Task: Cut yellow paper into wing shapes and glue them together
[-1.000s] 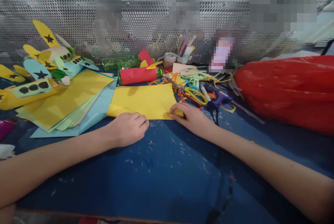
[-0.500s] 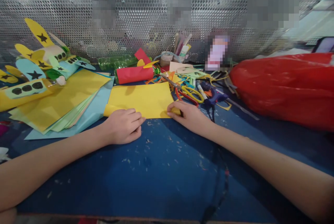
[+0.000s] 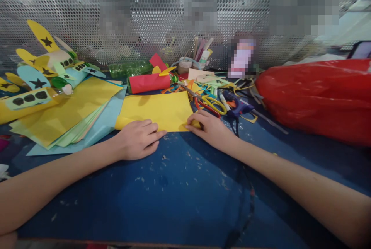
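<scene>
While the left hand (image 3: 137, 139) lies palm down over the near edge of the yellow sheet (image 3: 155, 108), fingers loosely bent, its underside is hidden, so can't tell if it grips or just presses. Right hand (image 3: 211, 128) has thumb and fingertips narrowed, pinching the sheet's near right corner. Sheet sits on the blue surface (image 3: 174, 187), between and just beyond both hands; near edge looks turned over, partly covered by the fingers. Left of the left hand: paper stack (image 3: 72, 110), lower layers mostly covered, plus decorated bottles, the nearest (image 3: 30, 103) cut off by the frame. Beyond the right hand: scissors (image 3: 214, 106), blades partly lost among scraps. Red bag (image 3: 313, 102) farther right, cropped, contents unseen. Phone-like object (image 3: 242, 59) beyond is pixelated, unreadable.
</scene>
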Motion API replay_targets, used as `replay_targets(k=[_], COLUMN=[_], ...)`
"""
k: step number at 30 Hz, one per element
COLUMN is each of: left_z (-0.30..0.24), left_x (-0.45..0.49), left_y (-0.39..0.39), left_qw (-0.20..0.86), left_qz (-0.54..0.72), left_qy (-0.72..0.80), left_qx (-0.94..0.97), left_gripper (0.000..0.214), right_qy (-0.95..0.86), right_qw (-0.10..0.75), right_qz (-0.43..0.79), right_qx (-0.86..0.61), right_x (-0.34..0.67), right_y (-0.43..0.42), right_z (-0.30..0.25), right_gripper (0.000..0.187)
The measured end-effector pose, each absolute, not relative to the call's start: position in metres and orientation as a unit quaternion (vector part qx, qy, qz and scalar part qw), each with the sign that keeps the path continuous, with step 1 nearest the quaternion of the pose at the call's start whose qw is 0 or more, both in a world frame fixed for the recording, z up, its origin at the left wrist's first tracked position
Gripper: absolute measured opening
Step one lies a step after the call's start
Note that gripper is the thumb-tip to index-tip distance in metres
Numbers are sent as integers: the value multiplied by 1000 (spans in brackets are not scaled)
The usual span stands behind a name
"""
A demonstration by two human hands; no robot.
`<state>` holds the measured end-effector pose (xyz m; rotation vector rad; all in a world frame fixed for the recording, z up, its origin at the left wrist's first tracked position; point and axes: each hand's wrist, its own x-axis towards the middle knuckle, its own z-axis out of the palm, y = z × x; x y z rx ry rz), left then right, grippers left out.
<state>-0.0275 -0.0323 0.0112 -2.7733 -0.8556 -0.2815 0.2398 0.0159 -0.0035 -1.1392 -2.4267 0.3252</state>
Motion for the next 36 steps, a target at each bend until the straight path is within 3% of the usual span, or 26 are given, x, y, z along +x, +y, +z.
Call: replay_targets(k=[8, 12, 18, 31, 36], left_z=[14, 13, 13, 13, 11], left_x=[-28, -28, -27, -28, -29], left_y=[-31, -31, -31, -31, -31], left_qw=[94, 104, 100, 104, 102], left_qz=[-63, -56, -59, -70, -76], left_qy=[-306, -306, -304, -297, -293], left_qx=[-945, -945, -946, -947, -948], left_gripper=[42, 42, 43, 47, 47], right_qy=[-913, -944, -955, -940, -951], right_qw=[259, 214, 168, 262, 248], right_qz=[-156, -156, -124, -157, -150], right_qx=[-274, -196, -212, -152, -110], right_x=[238, 235, 233, 235, 242], right_y=[4, 1, 5, 4, 10], right_z=[-3, 2, 2, 13, 17], right_gripper=[20, 30, 35, 19, 22])
